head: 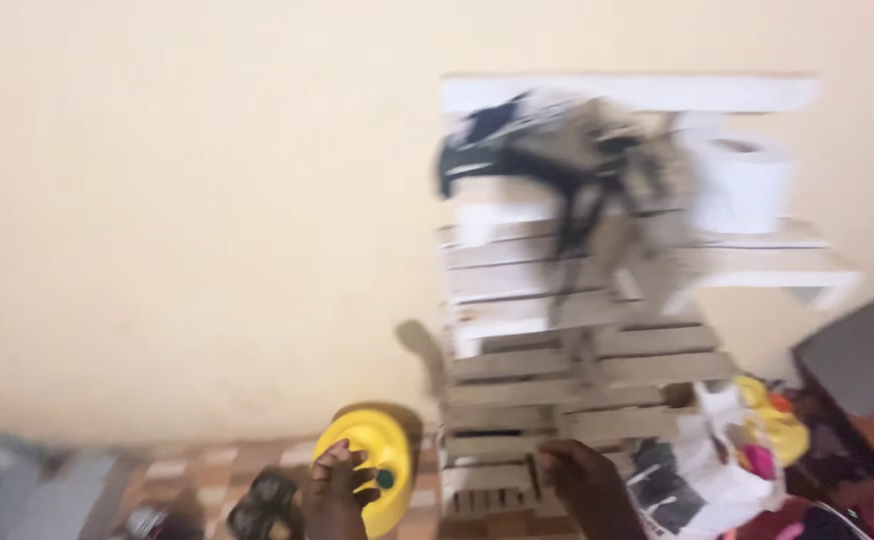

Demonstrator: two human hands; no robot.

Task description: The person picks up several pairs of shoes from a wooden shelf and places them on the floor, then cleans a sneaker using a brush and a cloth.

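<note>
head view, blurred: the left hand [337, 490] is clamped on a yellow disc [372, 465] at the bottom edge, above the patterned floor [192, 470]. the right hand [582, 480] rests on the white slatted crate stack [557, 380]'s lower slats; its grip i cannot tell. the stack looks tall, so a tug could tip it, spilling the dark bag [557, 150] on top.

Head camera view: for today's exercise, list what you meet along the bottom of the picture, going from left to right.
Dark sandals → left hand → yellow round disc → right hand on the white slatted crate stack → white printed bag.
</note>
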